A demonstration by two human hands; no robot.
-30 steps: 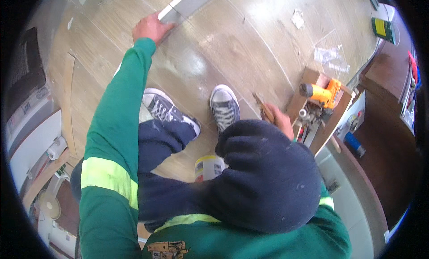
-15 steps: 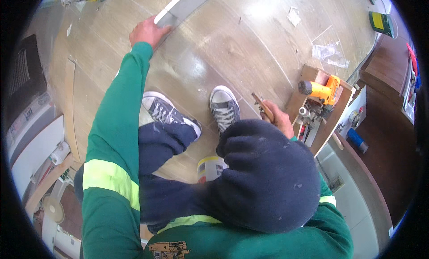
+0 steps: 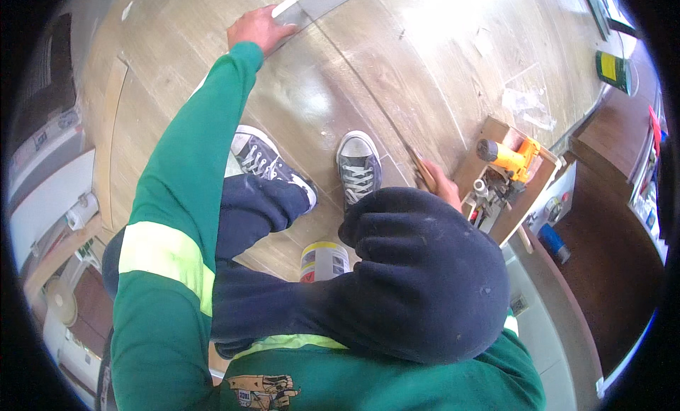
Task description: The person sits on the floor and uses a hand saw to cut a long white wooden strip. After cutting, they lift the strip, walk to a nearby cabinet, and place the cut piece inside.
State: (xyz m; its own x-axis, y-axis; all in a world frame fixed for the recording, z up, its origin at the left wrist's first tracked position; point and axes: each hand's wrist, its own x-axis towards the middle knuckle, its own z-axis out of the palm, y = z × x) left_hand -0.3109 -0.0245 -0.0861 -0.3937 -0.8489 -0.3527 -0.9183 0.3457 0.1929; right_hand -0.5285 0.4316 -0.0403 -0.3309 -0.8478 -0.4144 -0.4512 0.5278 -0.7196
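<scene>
A person in a green jacket with a pale reflective band is crouching over a wood-plank floor, and over the last second the view has been closing in slightly while the pose is holding steady, so the work on the plank looks to be continuing rather than finishing. The left arm is reaching far forward, nearly straight, its hand pressing palm-down, fingers spread, on the plank's near end. The right hand is hanging low beside the right shoe, curled around a thin brown tool by its handle. A tray holding a yellow power tool is sitting just beyond.
</scene>
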